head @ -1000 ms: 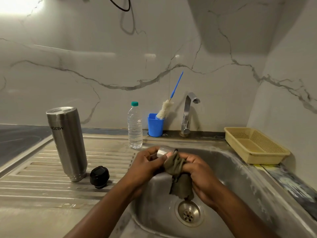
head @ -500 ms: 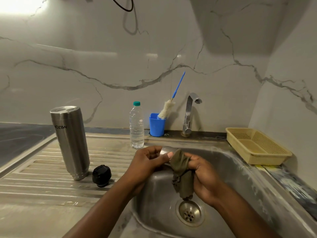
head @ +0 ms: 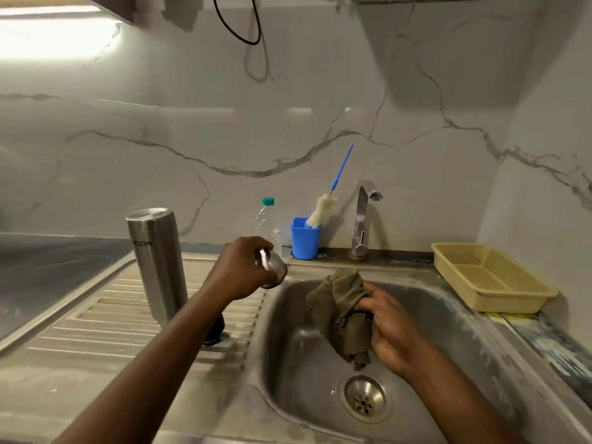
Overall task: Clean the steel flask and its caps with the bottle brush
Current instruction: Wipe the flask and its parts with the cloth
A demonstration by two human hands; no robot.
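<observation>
Steel cap (head: 274, 267): small and cup-shaped, gripped in the left hand (head: 240, 267), fingers curled round it; held in the air over the rim between drainboard (head: 96, 322) and sink (head: 288, 363), open end tipped down and to the right.
Steel flask (head: 157, 261): standing on the drainboard, long axis vertical, lettering upside down, so probably mouth down; just left of the left forearm, not touching it.
Black cap (head: 216, 331): on the drainboard at the flask's foot, mostly hidden behind the left forearm.
Right hand (head: 387, 325): over the basin, closed round a bunched olive cloth (head: 336, 309), loose end hanging toward the drain.
Bottle brush (head: 320, 209): head down in a blue cup (head: 304, 238) at the back ledge, between a water bottle (head: 267, 219) and the tap (head: 362, 216); handle leaning up and to the right.
Deciding relation: brush behind both hands, beyond the basin's far rim; left hand nearer but full, right hand full of cloth.
Likely step: wiping of the steel cap seemingly over; free drainboard space down and to the left of it.
Needed next: one hand emptied before any reach for the brush.
Further out: yellow basket (head: 499, 283) on the counter, right of the sink.
</observation>
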